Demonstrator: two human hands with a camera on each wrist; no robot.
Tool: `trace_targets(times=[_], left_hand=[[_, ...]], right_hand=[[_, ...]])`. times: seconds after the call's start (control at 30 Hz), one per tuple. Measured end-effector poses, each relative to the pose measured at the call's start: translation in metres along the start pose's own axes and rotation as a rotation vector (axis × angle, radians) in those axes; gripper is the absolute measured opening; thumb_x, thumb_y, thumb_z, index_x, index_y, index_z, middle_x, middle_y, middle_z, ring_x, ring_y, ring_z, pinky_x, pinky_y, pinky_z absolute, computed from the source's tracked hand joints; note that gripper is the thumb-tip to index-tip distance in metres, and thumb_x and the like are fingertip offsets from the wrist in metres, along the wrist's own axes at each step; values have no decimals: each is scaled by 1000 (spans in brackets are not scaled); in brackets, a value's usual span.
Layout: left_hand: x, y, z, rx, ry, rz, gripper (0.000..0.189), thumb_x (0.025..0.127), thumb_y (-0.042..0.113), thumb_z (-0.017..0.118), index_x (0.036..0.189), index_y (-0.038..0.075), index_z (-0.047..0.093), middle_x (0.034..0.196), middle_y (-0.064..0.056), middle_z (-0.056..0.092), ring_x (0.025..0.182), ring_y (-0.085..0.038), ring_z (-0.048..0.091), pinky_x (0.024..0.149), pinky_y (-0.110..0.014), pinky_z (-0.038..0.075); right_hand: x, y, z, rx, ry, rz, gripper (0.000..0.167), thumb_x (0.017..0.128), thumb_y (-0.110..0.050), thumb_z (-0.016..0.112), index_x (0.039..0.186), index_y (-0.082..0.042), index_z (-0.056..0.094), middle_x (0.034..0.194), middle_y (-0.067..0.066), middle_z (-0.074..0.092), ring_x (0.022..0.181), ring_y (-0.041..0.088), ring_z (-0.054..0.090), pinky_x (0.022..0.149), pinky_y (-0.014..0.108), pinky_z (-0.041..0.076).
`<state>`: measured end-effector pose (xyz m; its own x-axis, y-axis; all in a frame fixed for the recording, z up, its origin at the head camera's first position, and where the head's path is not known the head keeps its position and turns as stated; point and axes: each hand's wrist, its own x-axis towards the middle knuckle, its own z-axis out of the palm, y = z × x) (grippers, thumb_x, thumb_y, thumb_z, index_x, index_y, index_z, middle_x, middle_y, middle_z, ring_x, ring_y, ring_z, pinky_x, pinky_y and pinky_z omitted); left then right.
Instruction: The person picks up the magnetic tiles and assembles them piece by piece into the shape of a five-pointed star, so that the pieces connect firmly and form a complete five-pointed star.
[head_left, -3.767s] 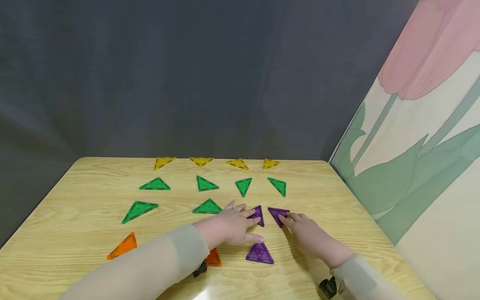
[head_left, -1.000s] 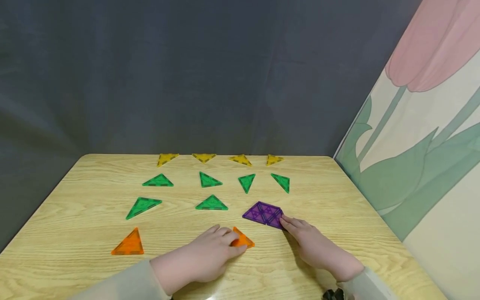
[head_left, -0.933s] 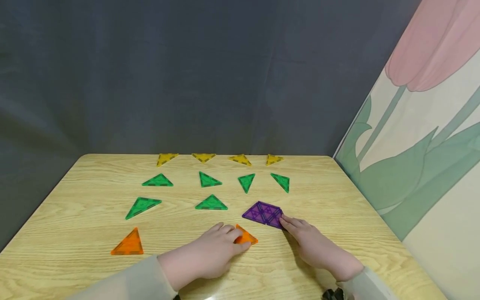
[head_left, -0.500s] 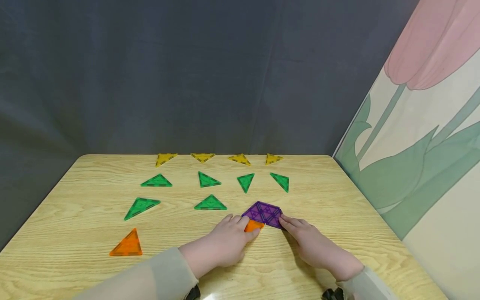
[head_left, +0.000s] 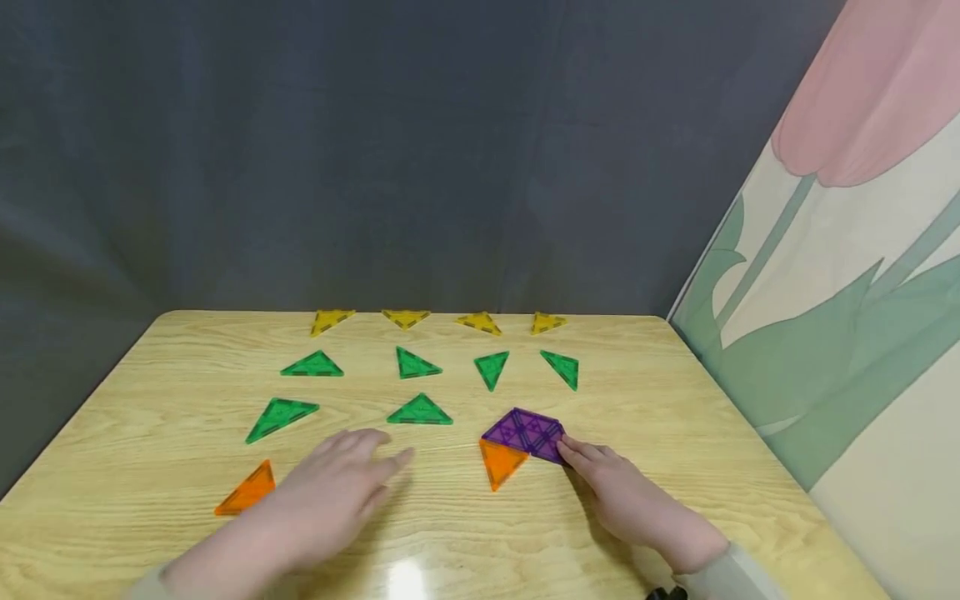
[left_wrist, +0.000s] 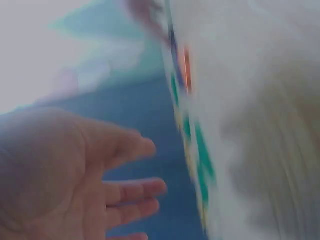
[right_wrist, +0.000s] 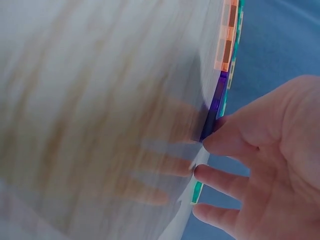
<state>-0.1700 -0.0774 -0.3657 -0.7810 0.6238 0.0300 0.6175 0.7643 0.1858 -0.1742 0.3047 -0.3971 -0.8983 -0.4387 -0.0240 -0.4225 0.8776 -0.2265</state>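
Three purple triangular magnetic tiles [head_left: 522, 432] lie joined edge to edge in one flat strip. Against its near left edge sits an orange triangular tile [head_left: 500, 462], its tip towards the person. My right hand [head_left: 628, 504] touches the strip's right end with its fingertips; the right wrist view shows the thumb at the purple tile's corner [right_wrist: 216, 107]. Blurred, my left hand [head_left: 333, 496] is over the table with spread fingers and nothing in them. Its wrist overlaps a second orange tile [head_left: 249, 490] at the left.
Green triangular tiles [head_left: 420, 411] lie apart in two rows beyond the hands. A row of yellow tiles [head_left: 406, 318] runs along the far edge of the wooden table [head_left: 172, 375]. Behind stands a dark curtain [head_left: 420, 167], with a tulip-patterned wall covering [head_left: 862, 317] at the right.
The purple tiles, separate at first, came together. My left hand slid the orange tile up to them, let it go and drew back left. Lately my right hand has stayed at the purple strip.
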Motion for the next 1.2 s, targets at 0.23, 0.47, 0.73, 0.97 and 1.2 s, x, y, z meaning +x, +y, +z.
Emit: trace_targets(times=[0.23, 0.47, 0.73, 0.97, 1.2], left_hand=[[-70, -70, 10, 118, 113, -236, 51, 84, 8, 76, 133, 11, 64, 93, -1, 54, 70, -15, 51, 63, -35, 48], [-84, -75, 37, 164, 153, -260, 45, 83, 20, 79, 125, 5, 69, 84, 1, 45, 61, -11, 38, 53, -28, 40], [-64, -44, 39, 95, 94, -42, 44, 88, 22, 74, 130, 8, 66, 125, -14, 60, 105, -32, 60, 86, -52, 52], [-29, 0, 44, 10, -77, 250, 43, 100, 36, 57, 140, 19, 59, 145, -8, 50, 127, -30, 50, 96, -51, 48], [13, 45, 47, 77, -230, 424, 70, 94, 69, 43, 150, 27, 45, 153, -2, 39, 135, -25, 42, 105, -48, 42]], right_hand=[[-9, 0, -7, 28, 10, 23, 54, 90, 13, 53, 143, 4, 47, 148, 20, 44, 129, 48, 42, 101, 67, 36], [-8, 3, -9, 32, 14, -2, 56, 89, 14, 53, 144, 4, 47, 148, 21, 43, 129, 47, 43, 100, 66, 37], [-3, 7, -8, 24, 1, -16, 61, 85, 16, 56, 144, 5, 46, 148, 21, 43, 129, 45, 43, 100, 66, 37], [2, 3, -10, 78, -32, -27, 59, 86, 16, 56, 143, 6, 46, 148, 23, 41, 131, 47, 40, 103, 66, 35], [6, 1, -9, 102, -76, -5, 56, 88, 18, 50, 143, 5, 46, 149, 22, 41, 133, 48, 37, 105, 66, 32]])
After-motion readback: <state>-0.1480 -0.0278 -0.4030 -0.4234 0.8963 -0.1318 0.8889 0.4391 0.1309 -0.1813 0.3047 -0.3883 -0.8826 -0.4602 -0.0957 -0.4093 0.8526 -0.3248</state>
